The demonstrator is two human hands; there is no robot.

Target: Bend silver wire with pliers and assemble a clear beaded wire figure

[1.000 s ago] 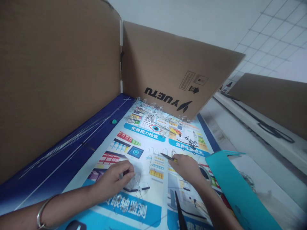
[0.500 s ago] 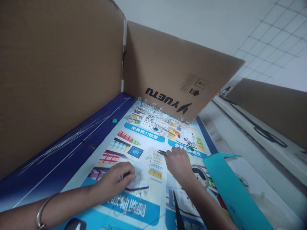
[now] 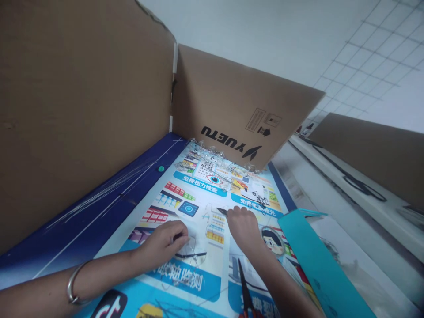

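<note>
My left hand [image 3: 165,244] rests on a printed poster mat [image 3: 185,194] and pinches a pair of thin-rimmed glasses [image 3: 190,252] at its left lens. My right hand [image 3: 243,223] is closed around a slim dark tool [image 3: 221,211] whose tip points left, just beyond the glasses. Several small wire parts [image 3: 210,211] lie on the mat in front of the tool tip. A silver bangle is on my left wrist.
Cardboard walls [image 3: 82,110] stand at the left and back. Clear lens parts [image 3: 205,154] are piled at the back wall's foot, dark small parts [image 3: 261,196] to their right. Black scissors [image 3: 245,289] lie near me. A teal folder [image 3: 318,260] lies at the right.
My right hand has moved up and left with the tool, away from the folder. The left hand keeps its hold on the glasses. The view has tilted slightly.
</note>
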